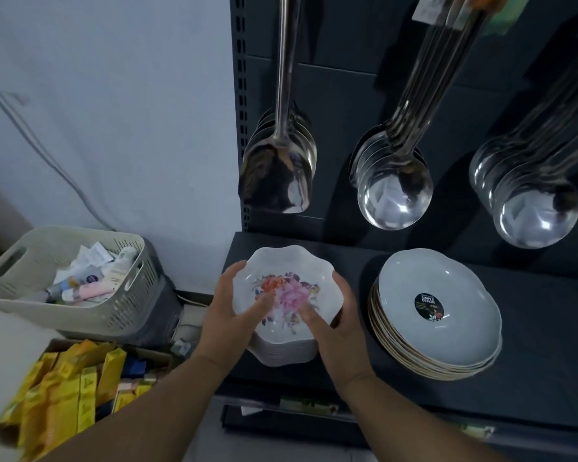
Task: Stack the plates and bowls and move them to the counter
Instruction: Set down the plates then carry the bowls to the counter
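While both hands close on the same piece, the far left of the view holds a beige slotted basket of tubes and sachets, with a box of yellow packets below it, both off the dark shelf. At the shelf's left edge stands a stack of scalloped white bowls, and the top bowl, printed with orange and pink flowers, is tilted toward the camera. The left hand grips its left rim, fingers curled behind the edge and thumb lying across the inside near the flowers. The right hand grips the right rim the same way, fingers wrapped round the outside, thumb pressed on the inner face. Both grips are pinching the bowl, not spread. Just beside, toward the middle of the shelf and apart from the bowls, a stack of pale plates sits slightly fanned, a dark round sticker on the top one. Above, against the dark back panel, hang a bunch of steel spatulas and two bunches of steel ladles
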